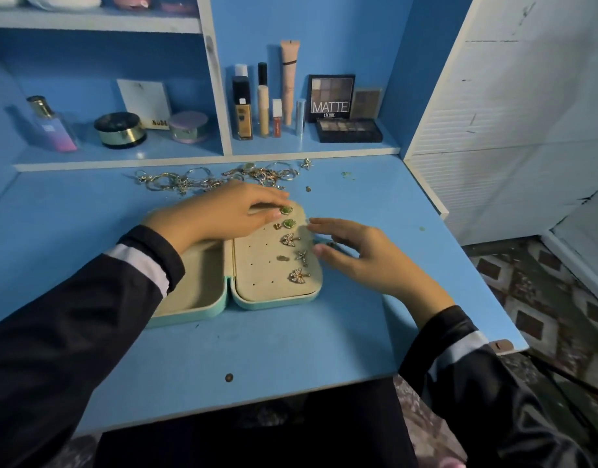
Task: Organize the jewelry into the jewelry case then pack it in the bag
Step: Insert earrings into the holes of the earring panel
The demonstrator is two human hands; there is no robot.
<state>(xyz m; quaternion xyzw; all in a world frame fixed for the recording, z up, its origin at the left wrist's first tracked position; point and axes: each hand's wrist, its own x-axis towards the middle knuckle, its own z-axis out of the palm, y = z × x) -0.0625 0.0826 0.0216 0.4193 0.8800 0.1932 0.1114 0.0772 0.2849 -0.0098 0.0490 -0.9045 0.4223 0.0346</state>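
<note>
The blue bench [291, 349] stood under a shelf [189, 153] lined with cosmetics [243, 109]. On it the case [274, 300] lay open and flat, near the middle, with its deep half [193, 282] on the left and its padded panel [257, 258] on the right.

Part of the sorting looked done. Down the right side of the panel sat a row of earrings: a green one at the top [286, 210], a second green one [289, 224] just below, then two winged pieces [288, 239] with a star [302, 256] and a small stud [281, 258] between them. Most of the panel's holes were bare, and what showed of the deep half held nothing.

The left hand [223, 214] reached across the case, thumb and forefinger pinching the top green earring at the panel's far corner, probably seating it. The right hand [368, 261] hovered at the case's right edge with fingers loosely spread, gripping nothing; whether it touched the case could not be told.

Much was left. A tangled pile [216, 177] of chains and rings lay along the bench's back edge, well apart from the case, with a loose star [306, 163] and a small piece [308, 189] near it. The case had yet to be filled and closed, and no bag was in view.
</note>
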